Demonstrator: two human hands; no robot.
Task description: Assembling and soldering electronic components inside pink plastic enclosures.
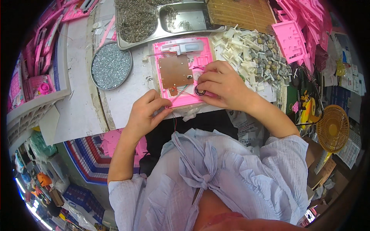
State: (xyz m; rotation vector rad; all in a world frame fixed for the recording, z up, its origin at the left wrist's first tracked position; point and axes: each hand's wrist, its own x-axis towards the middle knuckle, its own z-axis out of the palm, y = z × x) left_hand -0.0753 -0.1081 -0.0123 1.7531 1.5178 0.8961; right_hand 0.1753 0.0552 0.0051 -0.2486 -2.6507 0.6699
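A pink plastic casing lies open in front of me at the table's near edge. Inside it sit a brown circuit board and a grey-white part along the far side. My right hand reaches over the casing's right side, its fingertips closed on a small round black-rimmed speaker. At the near left corner my left hand pinches thin wires, whose ends hang below the table edge. Fingers partly hide the pinched spot. More thin wires run from the board across the casing.
A round tin of screws stands left of the casing. Behind are a metal tray of small metal parts and a brown board. White plastic pieces pile up at right, with pink casings beyond. A yellow fan stands far right.
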